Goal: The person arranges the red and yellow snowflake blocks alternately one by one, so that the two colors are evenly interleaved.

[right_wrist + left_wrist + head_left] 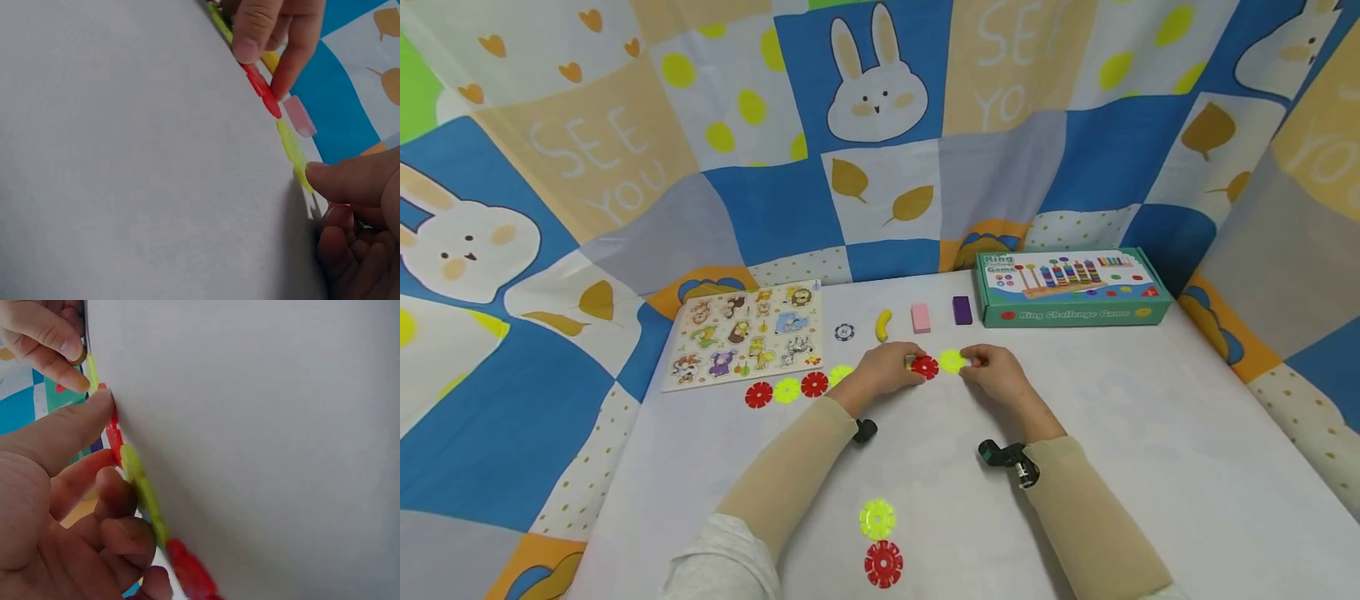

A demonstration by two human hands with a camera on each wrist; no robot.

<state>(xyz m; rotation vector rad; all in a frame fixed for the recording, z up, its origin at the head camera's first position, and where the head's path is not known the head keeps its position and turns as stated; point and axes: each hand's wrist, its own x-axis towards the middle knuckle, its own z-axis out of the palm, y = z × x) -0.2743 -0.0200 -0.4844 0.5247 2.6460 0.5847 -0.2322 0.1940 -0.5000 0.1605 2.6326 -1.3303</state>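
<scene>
My left hand (883, 371) pinches a red notched disc (927, 367) between thumb and fingertips, flat at the table top. Just to its right, my right hand (1003, 377) pinches a yellow-green notched disc (952, 361) by its right edge. In the right wrist view the red disc (262, 90) and the yellow-green disc (291, 150) lie end to end, nearly touching. Leftward, a row holds a red disc (758, 394), a yellow-green one (786, 390), another red one (814, 384) and a yellow-green one (839, 374); my left hand hides what follows.
Nearer me lie a yellow-green disc (877, 519) and a red disc (883, 564). Behind the row are an animal puzzle board (745, 333), a round chip (844, 332), a yellow banana piece (883, 325), a pink block (921, 317), a purple block (962, 310) and a green game box (1071, 312).
</scene>
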